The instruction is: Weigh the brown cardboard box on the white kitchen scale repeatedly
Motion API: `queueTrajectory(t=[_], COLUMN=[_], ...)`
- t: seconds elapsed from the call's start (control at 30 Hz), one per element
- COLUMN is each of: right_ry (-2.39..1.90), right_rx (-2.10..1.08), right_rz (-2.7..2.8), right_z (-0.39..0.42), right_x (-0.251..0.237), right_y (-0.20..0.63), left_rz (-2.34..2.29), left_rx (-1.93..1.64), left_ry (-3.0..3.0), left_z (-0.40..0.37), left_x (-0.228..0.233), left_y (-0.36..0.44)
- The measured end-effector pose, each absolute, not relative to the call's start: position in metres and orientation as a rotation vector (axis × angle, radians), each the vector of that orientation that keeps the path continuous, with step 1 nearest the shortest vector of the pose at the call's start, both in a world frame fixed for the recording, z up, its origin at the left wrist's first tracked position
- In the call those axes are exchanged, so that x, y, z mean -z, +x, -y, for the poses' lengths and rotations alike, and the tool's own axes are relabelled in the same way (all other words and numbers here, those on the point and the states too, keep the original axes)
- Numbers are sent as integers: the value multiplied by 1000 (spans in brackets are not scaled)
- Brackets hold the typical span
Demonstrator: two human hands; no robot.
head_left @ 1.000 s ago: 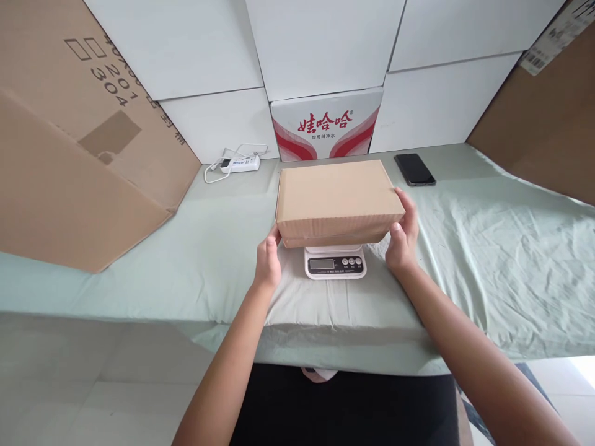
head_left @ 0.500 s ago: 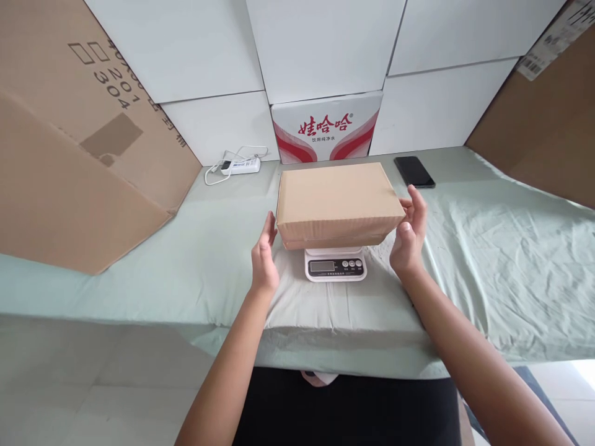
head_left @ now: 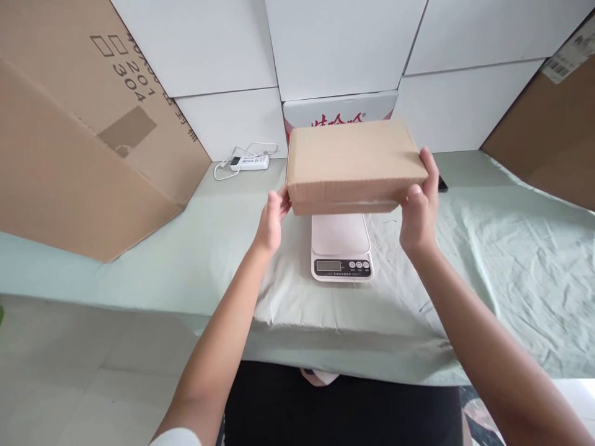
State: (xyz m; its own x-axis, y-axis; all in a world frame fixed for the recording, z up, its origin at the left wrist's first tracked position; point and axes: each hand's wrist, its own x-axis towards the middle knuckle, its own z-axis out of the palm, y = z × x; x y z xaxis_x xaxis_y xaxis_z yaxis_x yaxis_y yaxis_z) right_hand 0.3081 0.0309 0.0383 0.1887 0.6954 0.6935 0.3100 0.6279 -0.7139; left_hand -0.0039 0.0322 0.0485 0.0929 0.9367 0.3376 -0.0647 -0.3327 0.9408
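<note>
A brown cardboard box (head_left: 356,158) is held up between my two hands, above and behind a white kitchen scale (head_left: 341,238). My left hand (head_left: 273,220) grips its left end, the fingers partly hidden behind the corner. At the right end my right hand (head_left: 421,207) has its thumb on the front face and its fingers along the side. The scale's platform now shows in front of the box, with its display and buttons facing me; the display reads blank.
A white power strip or adapter (head_left: 251,163) with a cable lies at the back left. Behind the right hand, a dark phone (head_left: 442,184) is mostly hidden. Large cardboard panels (head_left: 93,155) stand left and right; white boxes (head_left: 339,49) form the back wall.
Both hands have closed on the cardboard box and lifted it off the scale, up and away from me. The scale's platform has come into view, and the phone is now mostly covered.
</note>
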Motion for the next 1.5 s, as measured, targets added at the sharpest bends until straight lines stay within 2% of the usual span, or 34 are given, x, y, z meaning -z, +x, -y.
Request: queueTrajectory(t=[0.17, 0.37, 1.5], right_ry=[-965, -1008, -1041], right_rx=[-396, -436, -568], right_rz=[1349, 1343, 1289], right_z=[-93, -108, -121], right_x=[-22, 16, 32], right_y=[293, 292, 301], left_rz=[-987, -1012, -1083], left_rx=[-1378, -1386, -1396], left_ry=[1361, 1286, 1316], left_z=[-106, -109, -108], left_x=[-17, 20, 18], left_y=[13, 20, 19])
